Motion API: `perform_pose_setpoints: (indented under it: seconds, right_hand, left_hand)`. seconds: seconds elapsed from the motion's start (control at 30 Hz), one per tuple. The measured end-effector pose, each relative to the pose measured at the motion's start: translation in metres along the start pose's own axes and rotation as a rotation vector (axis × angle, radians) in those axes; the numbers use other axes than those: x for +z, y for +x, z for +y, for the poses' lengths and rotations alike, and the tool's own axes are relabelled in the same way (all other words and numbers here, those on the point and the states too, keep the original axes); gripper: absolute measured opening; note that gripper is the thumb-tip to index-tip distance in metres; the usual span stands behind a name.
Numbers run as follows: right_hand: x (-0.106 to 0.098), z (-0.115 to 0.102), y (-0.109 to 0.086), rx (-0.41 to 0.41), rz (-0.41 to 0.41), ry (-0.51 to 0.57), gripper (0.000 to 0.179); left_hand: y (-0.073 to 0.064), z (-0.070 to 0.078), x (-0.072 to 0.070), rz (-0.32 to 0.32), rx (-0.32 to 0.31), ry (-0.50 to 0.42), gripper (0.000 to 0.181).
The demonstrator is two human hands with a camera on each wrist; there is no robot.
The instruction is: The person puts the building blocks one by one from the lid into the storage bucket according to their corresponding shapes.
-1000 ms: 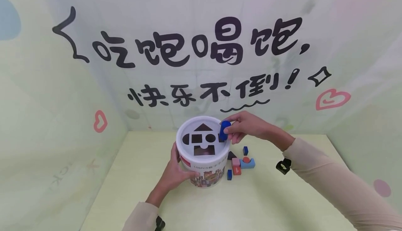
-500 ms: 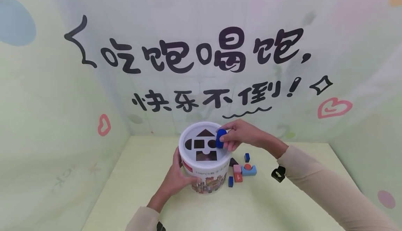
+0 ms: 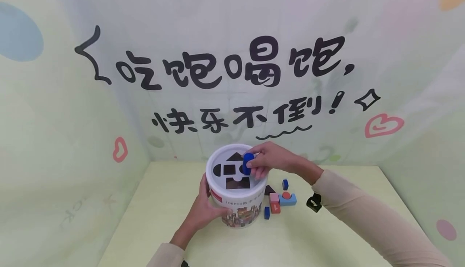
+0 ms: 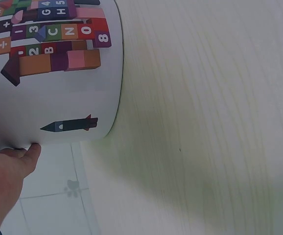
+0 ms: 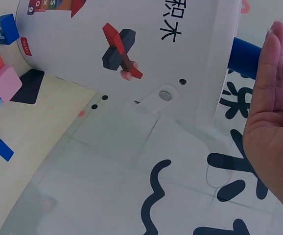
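Note:
A white lidded bucket with printed blocks on its side stands on the table. Dark shaped holes pierce its lid. My left hand grips the bucket's left side, thumb across the front; the fingers behind are mostly hidden. My right hand pinches a blue rounded block over the round hole, which is partly covered. In the right wrist view, the blue block juts from the fingers against the bucket's rim; whether it has entered the hole I cannot tell.
Right of the bucket lie two small blue blocks, a pink block, a red block, a dark triangular block, and a light blue block with an orange-red round piece. A printed cloth wall rises behind.
My right hand has carried the blue block leftward across the lid, from the right rim to the round hole. The left hand keeps its grip on the bucket. The head view has shifted slightly.

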State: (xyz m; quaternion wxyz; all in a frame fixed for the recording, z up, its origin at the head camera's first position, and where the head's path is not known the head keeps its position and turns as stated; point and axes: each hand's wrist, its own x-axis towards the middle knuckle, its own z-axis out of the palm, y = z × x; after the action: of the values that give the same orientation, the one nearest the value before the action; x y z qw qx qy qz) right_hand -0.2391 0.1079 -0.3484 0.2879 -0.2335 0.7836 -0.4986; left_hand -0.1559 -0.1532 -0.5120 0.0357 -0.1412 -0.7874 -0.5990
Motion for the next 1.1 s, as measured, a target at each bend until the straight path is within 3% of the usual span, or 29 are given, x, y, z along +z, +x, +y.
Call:
perform_pose_setpoints:
  seconds: [0.33, 0.6, 1.1]
  right_hand:
    - [0.004, 0.006, 0.009, 0.019, 0.012, -0.014, 0.021]
    - [0.006, 0.012, 0.009, 0.072, 0.032, -0.001, 0.029]
    - [-0.001, 0.021, 0.003, 0.088, 0.090, 0.050, 0.037]
  left_hand:
    - [0.002, -0.004, 0.002, 0.005, 0.025, -0.010, 0.135]
    - [0.004, -0.004, 0.004, 0.000, 0.002, -0.002, 0.134]
    - [0.002, -0.002, 0.005, 0.010, 0.006, 0.008, 0.134]
